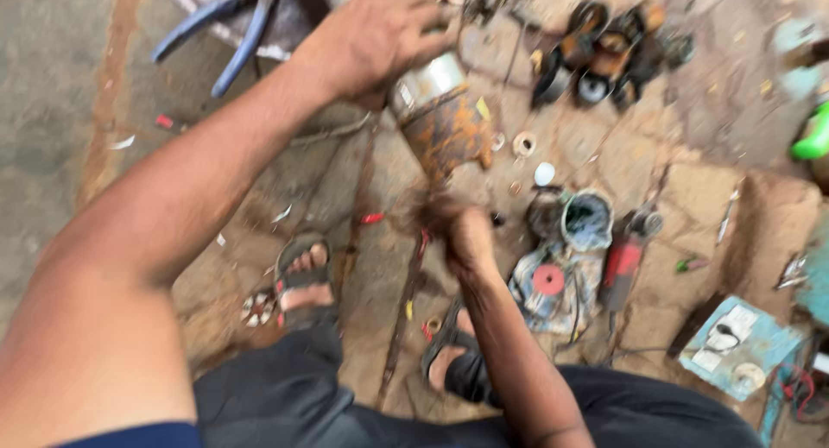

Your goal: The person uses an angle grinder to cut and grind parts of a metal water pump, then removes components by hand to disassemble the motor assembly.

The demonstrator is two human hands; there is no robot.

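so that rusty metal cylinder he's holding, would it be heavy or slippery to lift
The rusty cylinder looks like thick metal with a shiny end, so probably heavy for its size. Its rough rust likely gives grip rather than slip. The left hand clasps its top while the right hand works below; set down on its side, it might roll.

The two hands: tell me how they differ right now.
The left hand is raised and spread over the top of the rusty orange metal housing, gripping its silvery end; the right hand sits lower, beneath that housing, closed in a fist. The left hand shows fairly sharp, with knuckles readable; the right hand is smeared by motion blur, so what it holds cannot be told. Both are bare and work on the same housing above the dirt floor.
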